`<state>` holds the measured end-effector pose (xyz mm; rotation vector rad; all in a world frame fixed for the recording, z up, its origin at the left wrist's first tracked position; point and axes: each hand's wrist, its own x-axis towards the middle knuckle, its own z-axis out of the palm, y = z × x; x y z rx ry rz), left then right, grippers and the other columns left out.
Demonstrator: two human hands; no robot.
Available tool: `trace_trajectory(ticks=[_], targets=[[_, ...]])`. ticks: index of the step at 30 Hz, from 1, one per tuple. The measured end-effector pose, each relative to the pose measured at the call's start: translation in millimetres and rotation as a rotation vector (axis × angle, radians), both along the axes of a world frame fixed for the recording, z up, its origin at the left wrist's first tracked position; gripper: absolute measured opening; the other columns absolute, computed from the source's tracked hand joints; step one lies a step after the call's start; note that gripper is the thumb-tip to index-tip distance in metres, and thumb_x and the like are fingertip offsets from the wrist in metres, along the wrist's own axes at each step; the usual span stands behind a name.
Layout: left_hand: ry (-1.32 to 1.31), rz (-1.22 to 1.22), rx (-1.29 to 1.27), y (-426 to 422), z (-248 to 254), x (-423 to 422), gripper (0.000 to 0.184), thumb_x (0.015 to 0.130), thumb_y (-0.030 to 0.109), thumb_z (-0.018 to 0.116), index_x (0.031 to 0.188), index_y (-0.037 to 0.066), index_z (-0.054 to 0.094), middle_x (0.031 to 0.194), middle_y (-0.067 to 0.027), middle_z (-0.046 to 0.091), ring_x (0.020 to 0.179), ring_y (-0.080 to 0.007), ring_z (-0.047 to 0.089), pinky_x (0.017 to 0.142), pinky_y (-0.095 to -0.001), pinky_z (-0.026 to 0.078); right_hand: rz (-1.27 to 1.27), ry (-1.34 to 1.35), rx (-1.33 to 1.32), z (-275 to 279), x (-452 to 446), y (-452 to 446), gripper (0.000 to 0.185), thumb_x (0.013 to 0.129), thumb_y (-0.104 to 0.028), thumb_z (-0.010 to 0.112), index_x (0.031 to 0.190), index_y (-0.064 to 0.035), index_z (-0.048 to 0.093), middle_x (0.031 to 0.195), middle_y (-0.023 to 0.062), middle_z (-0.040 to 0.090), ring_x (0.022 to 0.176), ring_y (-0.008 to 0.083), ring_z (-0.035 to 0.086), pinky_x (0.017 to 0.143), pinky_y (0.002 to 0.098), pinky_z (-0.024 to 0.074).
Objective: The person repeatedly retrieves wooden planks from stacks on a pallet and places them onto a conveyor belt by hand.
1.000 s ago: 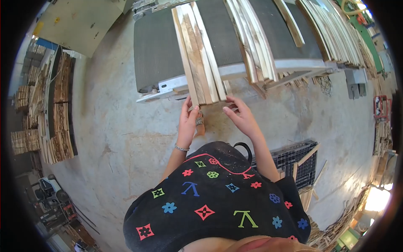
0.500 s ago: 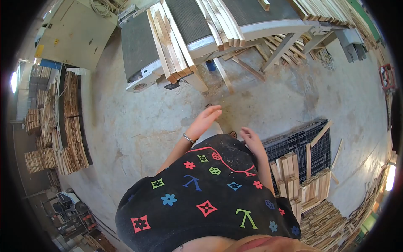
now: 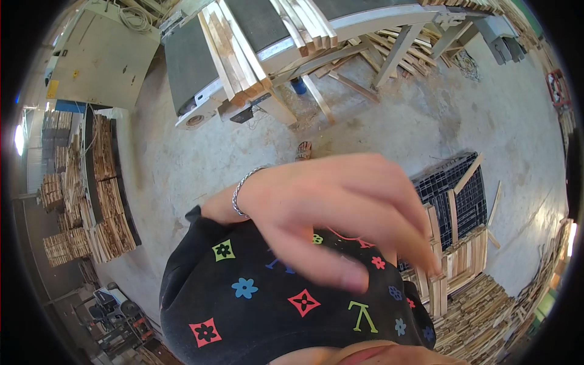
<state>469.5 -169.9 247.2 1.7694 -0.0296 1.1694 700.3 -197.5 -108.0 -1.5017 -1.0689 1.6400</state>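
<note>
Raised across the black shirt with coloured motifs (image 3: 267,316), the left hand (image 3: 331,198) has come up from low over the floor to mid-frame, loosely curled, thumb apart, gripping nothing, so it is working no wood now. The right hand, visible 0.5 s ago, has dropped from view, its state impossible to tell. Beyond the left fingertips, short pale-brown wooden pieces (image 3: 462,264) lie by the black plastic grid pallet (image 3: 468,207) at lower right, while 2 bundles of brown-and-cream wooden strips (image 3: 226,58) sit untouched across the dark grey conveyor belt (image 3: 182,70), slightly higher in the upper frame than before.
</note>
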Motion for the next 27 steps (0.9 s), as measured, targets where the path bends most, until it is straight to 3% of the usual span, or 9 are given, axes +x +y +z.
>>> trace_trajectory(ticks=[2, 3, 6, 8, 11, 15, 18, 21, 27], targets=[[-0.252, -0.172, 0.027, -6.3, 6.2, 24.1, 0.028, 0.093, 0.027, 0.061, 0.106, 0.004, 0.069, 0.096, -0.0125, 0.066, 0.081, -0.0292, 0.060, 0.072, -0.0386, 0.048, 0.040, -0.042, 0.011, 11.8, -0.6, 8.7, 0.046, 0.098, -0.032, 0.060, 0.132, 0.0000, 0.057, 0.109, 0.0060, 0.064, 0.097, 0.0126, 0.058, 0.088, 0.0293, 0.0464], [-0.321, -0.307, 0.027, -8.1, 6.4, 32.4, 0.038, 0.092, 0.028, 0.061, 0.115, -0.002, 0.064, 0.101, -0.0142, 0.066, 0.081, -0.0298, 0.060, 0.072, -0.0384, 0.049, 0.045, -0.053, 0.022, 15.0, -0.5, 11.6, 0.046, 0.098, -0.032, 0.060, 0.132, -0.0004, 0.057, 0.109, 0.0060, 0.064, 0.098, 0.0126, 0.058, 0.088, 0.0293, 0.0464], [-0.391, -0.583, -0.100, -18.2, 5.1, 38.5, 0.054, 0.090, 0.030, 0.061, 0.126, -0.010, 0.058, 0.104, -0.0162, 0.065, 0.078, -0.0260, 0.058, 0.067, -0.0341, 0.048, 0.045, -0.092, 0.055, 28.2, -1.1, 16.8, 0.045, 0.099, -0.033, 0.058, 0.132, -0.0039, 0.057, 0.114, 0.0054, 0.064, 0.100, 0.0126, 0.059, 0.085, 0.0287, 0.0453], [-0.386, -0.716, -0.165, -17.7, 4.8, 38.6, 0.054, 0.090, 0.029, 0.061, 0.126, -0.011, 0.058, 0.104, -0.0161, 0.064, 0.079, -0.0235, 0.058, 0.066, -0.0317, 0.048, 0.054, -0.097, 0.059, 59.4, -13.8, 24.9, 0.045, 0.099, -0.036, 0.057, 0.134, -0.0068, 0.057, 0.121, 0.0056, 0.064, 0.103, 0.0133, 0.059, 0.086, 0.0294, 0.0444], [-0.375, -0.638, -0.049, -18.8, -3.6, 42.2, 0.049, 0.087, 0.021, 0.063, 0.124, -0.011, 0.059, 0.089, -0.0115, 0.063, 0.065, -0.0177, 0.056, 0.058, -0.0282, 0.044, 0.031, -0.094, 0.054, 39.4, -8.5, 25.6, 0.045, 0.099, -0.036, 0.056, 0.134, -0.0071, 0.057, 0.121, 0.0057, 0.064, 0.103, 0.0131, 0.059, 0.086, 0.0292, 0.0444], [-0.484, -0.706, -0.200, -25.6, -0.6, 42.0, 0.041, 0.086, 0.017, 0.062, 0.118, -0.009, 0.063, 0.079, -0.0090, 0.060, 0.057, -0.0181, 0.054, 0.054, -0.0286, 0.042, 0.032, -0.091, 0.028, 33.1, -13.8, 18.6, 0.045, 0.099, -0.037, 0.056, 0.134, -0.0077, 0.057, 0.120, 0.0055, 0.064, 0.103, 0.0129, 0.059, 0.085, 0.0283, 0.0442], [-0.551, -0.609, -0.163, -31.6, -0.2, 45.5, 0.038, 0.085, 0.016, 0.061, 0.115, -0.008, 0.065, 0.074, -0.0068, 0.058, 0.055, -0.0184, 0.053, 0.052, -0.0301, 0.040, 0.065, -0.084, -0.002, 25.0, -20.2, 15.0, 0.045, 0.100, -0.037, 0.056, 0.135, -0.0080, 0.056, 0.120, 0.0053, 0.064, 0.103, 0.0129, 0.059, 0.084, 0.0273, 0.0442], [-0.548, -0.430, 0.022, -20.2, -2.5, 50.1, 0.038, 0.084, 0.016, 0.062, 0.113, -0.008, 0.066, 0.072, -0.0058, 0.056, 0.055, -0.0181, 0.052, 0.052, -0.0318, 0.039, 0.088, -0.101, -0.021, 11.2, -20.0, 12.0, 0.046, 0.100, -0.037, 0.056, 0.135, -0.0073, 0.056, 0.120, 0.0054, 0.064, 0.104, 0.0129, 0.059, 0.082, 0.0266, 0.0445], [-0.595, -0.505, -0.085, -22.4, -4.8, 43.8, 0.040, 0.082, 0.018, 0.063, 0.112, -0.009, 0.066, 0.076, -0.0080, 0.059, 0.058, -0.0169, 0.053, 0.052, -0.0309, 0.040, 0.123, -0.081, 0.005, 13.8, -31.9, 16.3, 0.045, 0.100, -0.036, 0.056, 0.135, -0.0064, 0.056, 0.121, 0.0051, 0.064, 0.104, 0.0120, 0.059, 0.083, 0.0269, 0.0443]])
